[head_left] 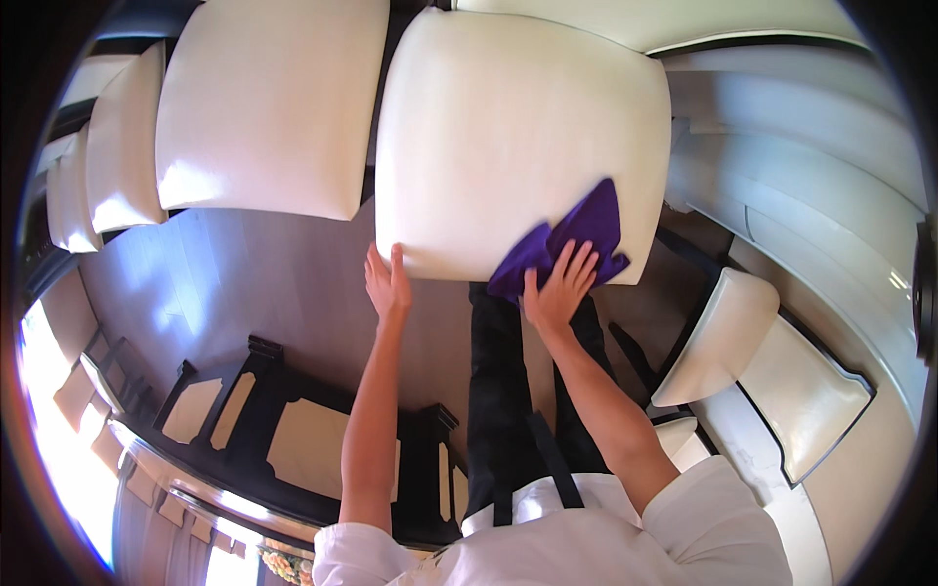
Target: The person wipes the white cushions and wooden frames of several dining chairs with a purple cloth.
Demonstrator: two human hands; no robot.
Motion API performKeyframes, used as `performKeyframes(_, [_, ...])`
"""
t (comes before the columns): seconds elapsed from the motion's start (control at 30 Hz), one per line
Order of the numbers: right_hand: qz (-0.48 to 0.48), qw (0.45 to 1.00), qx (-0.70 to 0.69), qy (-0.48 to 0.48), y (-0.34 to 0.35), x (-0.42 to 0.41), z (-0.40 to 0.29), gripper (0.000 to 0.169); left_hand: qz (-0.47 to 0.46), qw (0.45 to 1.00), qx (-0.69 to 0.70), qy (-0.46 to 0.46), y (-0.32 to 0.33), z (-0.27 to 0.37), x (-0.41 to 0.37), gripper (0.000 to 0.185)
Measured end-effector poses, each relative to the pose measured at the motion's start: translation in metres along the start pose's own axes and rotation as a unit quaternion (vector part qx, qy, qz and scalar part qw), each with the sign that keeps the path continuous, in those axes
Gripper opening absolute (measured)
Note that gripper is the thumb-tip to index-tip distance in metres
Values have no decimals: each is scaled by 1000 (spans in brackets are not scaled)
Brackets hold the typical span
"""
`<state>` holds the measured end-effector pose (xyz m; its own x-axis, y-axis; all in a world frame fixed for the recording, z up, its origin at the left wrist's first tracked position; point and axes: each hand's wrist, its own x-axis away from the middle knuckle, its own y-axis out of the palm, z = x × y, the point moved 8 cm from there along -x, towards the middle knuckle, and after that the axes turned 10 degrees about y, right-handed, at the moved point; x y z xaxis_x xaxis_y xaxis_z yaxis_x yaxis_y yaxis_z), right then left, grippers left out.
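Observation:
A cream upholstered chair seat [506,139] lies in front of me. My right hand [560,289] rests flat with spread fingers on a purple cloth [586,220], which lies crumpled over the seat's near right part. The cloth's near edge hangs slightly past the seat's front edge. At the seat's near left corner is my left hand [388,282], its thumb against the front edge and its fingers at the side; it holds no cloth.
More cream chair seats [267,110] stand in a row to the left. A black cabinet with cream panels [311,439] is at the lower left. At the right stand another cream chair [806,388] and a glossy pale surface [799,176]. Wooden flooring [278,286] shows between them.

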<state>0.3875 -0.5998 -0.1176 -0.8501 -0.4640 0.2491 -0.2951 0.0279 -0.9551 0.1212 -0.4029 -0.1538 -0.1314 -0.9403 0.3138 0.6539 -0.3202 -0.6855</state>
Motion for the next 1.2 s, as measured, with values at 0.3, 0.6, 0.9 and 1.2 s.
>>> performKeyframes(0.3, [140,983,19,-119,-57,-209,-41,71,156,975,84,-136,0,-8,-17,64])
performKeyframes(0.6, [36,992,-7,-119,-16,-44,-55,85,157,971,147,-109,6,-35,-16,68])
performKeyframes(0.9, [-34,987,13,-159,-10,-56,-99,71,125,988,46,-80,5,-26,-21,67])
performKeyframes(1.2, [170,956,-15,-238,-42,-208,-217,67,137,989,13,-55,6,-13,-31,56])
